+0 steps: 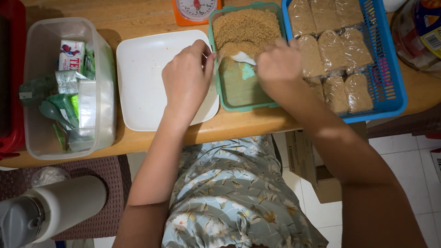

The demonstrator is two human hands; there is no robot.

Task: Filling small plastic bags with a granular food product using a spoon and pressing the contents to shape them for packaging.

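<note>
The green container [245, 98] sits at upper centre of the frame, on the wooden table [138, 142]. It holds brown sugar [245, 28] heaped toward its far end; the near end shows bare floor.

Right hand [279, 65]: closed around the handle of a white scoop [243, 58], whose bowl lies in the sugar near the middle of the container.

Left hand [186, 80]: fingers pinched narrow at the container's left rim. It appears to hold the mouth of a small clear bag; the bag itself is too faint to confirm.

Handling notes:
- The sugar is loose and granular. It is judged likely to spill from a tilted scoop, so the scoop should stay level.
- The scoop is light and stiff; grip at the handle end.
- A thin plastic bag would be limp and slippery; hold it by the rim, mouth open.

Surroundings:
- White square tray [142, 87], left of the container, under the left hand.
- Blue basket [390, 87], upper right, holding filled sugar packets [337, 50].
- Clear tub [103, 128], left, holding wrappers and packs.
- Orange kitchen scale [195, 11], top edge.
</note>
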